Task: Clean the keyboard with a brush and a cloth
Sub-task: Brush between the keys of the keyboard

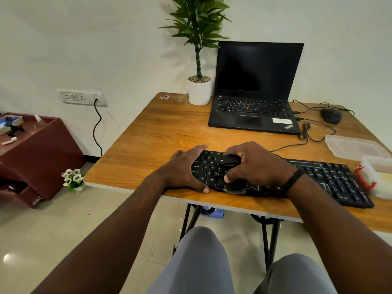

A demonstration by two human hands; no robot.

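Brushing step, cloth not seen
The keyboard (pixel 318 179) lay along the table's (pixel 161 132) near edge; the left hand (pixel 186 168) held its left end, fingers spread flat, the right hand (pixel 252 164) gripped the brush (pixel 230 161); next, sweep along the keys

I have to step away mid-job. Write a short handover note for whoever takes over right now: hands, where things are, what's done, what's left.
Left hand: fingers spread straight, steadying the left end of the keyboard.
Right hand: grips the brush, bristles down at the keyboard's front edge.
Keyboard lies along the near edge of the table.
Done: brushing is under way on the left section; how much is clean I cannot tell.
Left: brush the remaining keys, then wipe with the cloth, which I cannot pick out in view.
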